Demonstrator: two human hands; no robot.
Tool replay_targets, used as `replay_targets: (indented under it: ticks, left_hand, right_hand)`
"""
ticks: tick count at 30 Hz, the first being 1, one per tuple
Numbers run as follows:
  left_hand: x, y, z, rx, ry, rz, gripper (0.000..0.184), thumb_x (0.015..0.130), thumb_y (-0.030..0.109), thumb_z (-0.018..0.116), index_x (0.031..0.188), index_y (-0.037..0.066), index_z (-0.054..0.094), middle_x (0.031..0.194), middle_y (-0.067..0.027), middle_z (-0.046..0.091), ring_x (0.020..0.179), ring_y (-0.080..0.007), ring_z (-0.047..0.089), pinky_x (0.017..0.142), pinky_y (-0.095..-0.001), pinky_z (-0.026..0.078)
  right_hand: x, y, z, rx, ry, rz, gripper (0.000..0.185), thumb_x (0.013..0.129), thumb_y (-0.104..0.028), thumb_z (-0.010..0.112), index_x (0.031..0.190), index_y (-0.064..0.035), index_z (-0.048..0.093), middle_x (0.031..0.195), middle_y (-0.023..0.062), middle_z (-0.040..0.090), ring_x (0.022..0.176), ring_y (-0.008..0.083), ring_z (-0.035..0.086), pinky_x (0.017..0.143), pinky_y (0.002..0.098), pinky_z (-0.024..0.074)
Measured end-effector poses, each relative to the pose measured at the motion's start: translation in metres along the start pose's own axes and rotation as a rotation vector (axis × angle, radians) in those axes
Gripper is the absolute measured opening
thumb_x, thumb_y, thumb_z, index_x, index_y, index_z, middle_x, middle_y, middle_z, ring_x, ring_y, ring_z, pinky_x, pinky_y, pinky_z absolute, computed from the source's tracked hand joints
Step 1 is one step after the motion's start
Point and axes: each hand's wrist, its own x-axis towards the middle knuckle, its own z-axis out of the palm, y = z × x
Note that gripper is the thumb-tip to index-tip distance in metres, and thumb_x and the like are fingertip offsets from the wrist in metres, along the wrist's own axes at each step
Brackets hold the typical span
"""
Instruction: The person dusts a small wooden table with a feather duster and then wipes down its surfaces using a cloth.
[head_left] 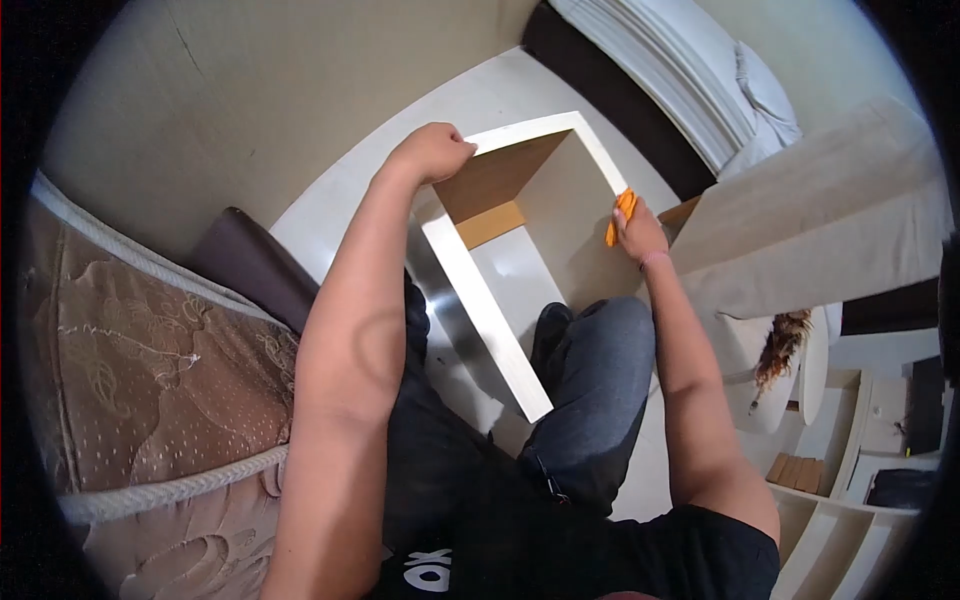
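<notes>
A white open-ended box-like furniture piece [490, 318] stands tilted in front of me, its inside partly wood-brown. My left hand [432, 153] is closed on its far left corner, fingers curled over the white edge. On the far right edge, an orange cloth [625, 204] is pinched in my right hand [643, 236] and pressed against the rim. Through the opening the pale floor shows. The near end of the left edge reaches close to my right knee. My left fingertips are partly hidden by the edge.
A patterned brown mattress [180, 370] with white piping leans at the left, beside a dark brown padded piece [255, 262]. A bed base [630, 110] with white bedding stands at the back right. Cream shelves [840, 440] are at the lower right, near a feather duster [782, 350].
</notes>
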Motion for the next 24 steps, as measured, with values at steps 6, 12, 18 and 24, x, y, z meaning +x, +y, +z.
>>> replay_targets:
  ticks: [6,12,18,24]
  left_hand:
    - [-0.004,0.009,-0.007,-0.026,0.021,-0.006,0.039,0.088,0.036,0.061,0.107,0.003,0.069,0.104,-0.017,0.071,0.098,-0.0303,0.067,0.088,-0.0387,0.051]
    - [-0.007,0.011,-0.011,0.006,0.013,0.044,0.043,0.089,0.041,0.061,0.111,0.004,0.067,0.109,-0.0199,0.068,0.1,-0.033,0.064,0.09,-0.0399,0.049]
    - [0.003,-0.002,-0.006,0.022,-0.061,0.04,0.041,0.088,0.039,0.061,0.108,0.004,0.069,0.105,-0.0178,0.07,0.097,-0.0318,0.066,0.088,-0.0391,0.051]
    - [-0.002,0.001,-0.009,0.023,-0.064,0.002,0.043,0.089,0.04,0.062,0.11,0.004,0.068,0.108,-0.0168,0.069,0.098,-0.0295,0.065,0.089,-0.0383,0.05]
  right_hand:
    - [0.1,-0.052,0.0,0.06,-0.037,-0.009,0.065,0.098,-0.055,0.042,0.13,0.0018,0.042,0.118,0.0316,0.059,0.11,0.0455,0.06,0.094,0.0498,0.0477]
    - [0.21,-0.056,0.029,0.378,-0.107,0.04,0.082,0.099,-0.064,0.022,0.122,0.0049,0.061,0.122,0.0314,0.06,0.123,0.0426,0.053,0.103,0.0445,0.0394]
    - [0.197,-0.072,0.013,0.299,-0.073,0.028,0.071,0.101,-0.055,0.023,0.124,0.0005,0.06,0.123,0.0302,0.06,0.119,0.0439,0.055,0.102,0.0479,0.0416]
    - [0.149,-0.078,0.006,0.174,0.032,0.04,0.056,0.101,-0.047,0.028,0.123,-0.002,0.054,0.121,0.0268,0.061,0.113,0.0432,0.059,0.096,0.0518,0.0464]
